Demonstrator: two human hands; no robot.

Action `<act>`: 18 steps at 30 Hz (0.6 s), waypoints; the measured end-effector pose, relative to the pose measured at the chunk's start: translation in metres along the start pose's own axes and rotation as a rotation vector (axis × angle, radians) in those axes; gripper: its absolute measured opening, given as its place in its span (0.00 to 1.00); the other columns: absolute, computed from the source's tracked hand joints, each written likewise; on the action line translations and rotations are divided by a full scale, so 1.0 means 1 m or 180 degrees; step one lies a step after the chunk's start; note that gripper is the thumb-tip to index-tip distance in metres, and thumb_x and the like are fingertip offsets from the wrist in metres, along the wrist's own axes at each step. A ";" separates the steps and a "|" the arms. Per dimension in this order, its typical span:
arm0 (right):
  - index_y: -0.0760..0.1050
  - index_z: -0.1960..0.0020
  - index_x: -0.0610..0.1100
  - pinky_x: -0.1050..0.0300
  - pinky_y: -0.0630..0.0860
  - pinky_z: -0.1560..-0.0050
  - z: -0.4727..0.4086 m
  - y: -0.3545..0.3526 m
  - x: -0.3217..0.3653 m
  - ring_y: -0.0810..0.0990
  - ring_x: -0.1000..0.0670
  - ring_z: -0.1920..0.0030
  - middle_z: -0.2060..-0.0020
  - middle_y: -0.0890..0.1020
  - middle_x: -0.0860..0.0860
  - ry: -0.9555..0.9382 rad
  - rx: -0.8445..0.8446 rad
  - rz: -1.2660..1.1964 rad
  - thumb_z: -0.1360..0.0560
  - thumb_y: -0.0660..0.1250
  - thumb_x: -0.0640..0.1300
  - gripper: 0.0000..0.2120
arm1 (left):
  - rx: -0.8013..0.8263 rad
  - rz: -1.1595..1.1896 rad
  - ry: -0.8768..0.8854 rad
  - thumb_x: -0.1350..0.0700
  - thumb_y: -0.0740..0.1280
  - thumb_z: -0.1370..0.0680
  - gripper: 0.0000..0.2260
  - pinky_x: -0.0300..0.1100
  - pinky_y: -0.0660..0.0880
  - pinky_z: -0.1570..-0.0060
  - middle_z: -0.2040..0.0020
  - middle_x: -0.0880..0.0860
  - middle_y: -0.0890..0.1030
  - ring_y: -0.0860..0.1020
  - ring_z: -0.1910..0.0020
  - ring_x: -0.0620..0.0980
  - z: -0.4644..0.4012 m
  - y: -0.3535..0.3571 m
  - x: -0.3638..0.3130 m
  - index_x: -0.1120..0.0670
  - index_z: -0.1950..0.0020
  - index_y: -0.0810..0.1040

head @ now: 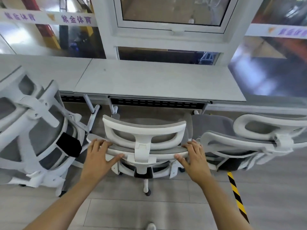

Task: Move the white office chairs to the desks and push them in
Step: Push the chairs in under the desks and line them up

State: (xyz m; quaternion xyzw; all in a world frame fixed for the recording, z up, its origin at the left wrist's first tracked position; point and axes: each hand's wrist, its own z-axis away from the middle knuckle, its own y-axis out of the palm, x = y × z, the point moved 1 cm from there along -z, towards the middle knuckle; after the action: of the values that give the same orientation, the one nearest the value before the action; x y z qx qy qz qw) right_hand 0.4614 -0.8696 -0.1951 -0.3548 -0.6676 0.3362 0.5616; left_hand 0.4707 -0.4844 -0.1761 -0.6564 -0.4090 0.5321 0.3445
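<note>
An office workspace: a row of grey benches (154, 80) stands against a wall of white-framed interior windows (171, 14), with white mesh office chairs (144, 135) lined up before them. Banner strips with purple Chinese characters (76, 19) run across the glass partitions, the floor (149, 211) is grey plank, and yellow-black hazard tape (235, 195) marks it

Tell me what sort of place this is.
Probably an office or workroom: grey desks stand in a row under windows, white mesh office chairs are drawn up to them, and hazard tape marks the floor.
</note>
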 end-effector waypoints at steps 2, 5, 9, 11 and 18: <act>0.70 0.32 0.49 0.42 0.54 0.20 -0.011 0.002 -0.001 0.58 0.49 0.22 0.32 0.69 0.53 0.0016 0.0052 -0.0011 0.23 0.55 0.72 0.31 | -0.0033 -0.0020 -0.0018 0.28 0.62 0.28 0.31 0.54 0.64 0.30 0.40 0.52 0.73 0.67 0.32 0.58 -0.008 -0.001 0.001 0.53 0.40 0.77; 0.70 0.32 0.49 0.42 0.56 0.21 -0.027 0.002 -0.004 0.58 0.48 0.22 0.32 0.69 0.53 0.0043 0.0179 -0.0016 0.23 0.54 0.74 0.34 | 0.0005 -0.0018 -0.0068 0.27 0.62 0.29 0.32 0.53 0.65 0.31 0.42 0.51 0.73 0.68 0.34 0.58 -0.022 0.000 0.004 0.52 0.41 0.77; 0.70 0.31 0.50 0.42 0.53 0.20 -0.051 0.000 -0.003 0.55 0.48 0.21 0.30 0.69 0.53 0.0130 0.0292 -0.0074 0.23 0.55 0.73 0.34 | 0.0036 0.0032 -0.0146 0.27 0.62 0.29 0.33 0.53 0.65 0.31 0.41 0.52 0.72 0.67 0.34 0.57 -0.044 0.003 0.003 0.53 0.40 0.77; 0.69 0.30 0.49 0.41 0.55 0.21 -0.063 0.001 -0.001 0.54 0.49 0.21 0.29 0.69 0.52 0.0231 0.0319 -0.0101 0.24 0.55 0.73 0.34 | 0.0121 0.0067 -0.0250 0.26 0.61 0.29 0.34 0.55 0.65 0.30 0.39 0.53 0.72 0.66 0.32 0.58 -0.055 0.005 0.004 0.53 0.38 0.76; 0.64 0.24 0.50 0.45 0.49 0.20 -0.080 0.013 0.013 0.47 0.49 0.19 0.21 0.60 0.49 0.0506 0.0277 0.0003 0.23 0.52 0.73 0.37 | 0.0307 -0.0181 -0.0415 0.36 0.64 0.23 0.29 0.58 0.61 0.26 0.27 0.60 0.69 0.61 0.25 0.63 -0.076 0.005 -0.001 0.55 0.30 0.73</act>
State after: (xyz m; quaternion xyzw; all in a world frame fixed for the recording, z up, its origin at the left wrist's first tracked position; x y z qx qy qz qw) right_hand 0.5404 -0.8479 -0.1885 -0.3560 -0.6055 0.3359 0.6275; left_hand 0.5455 -0.4884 -0.1651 -0.5911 -0.4230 0.5828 0.3633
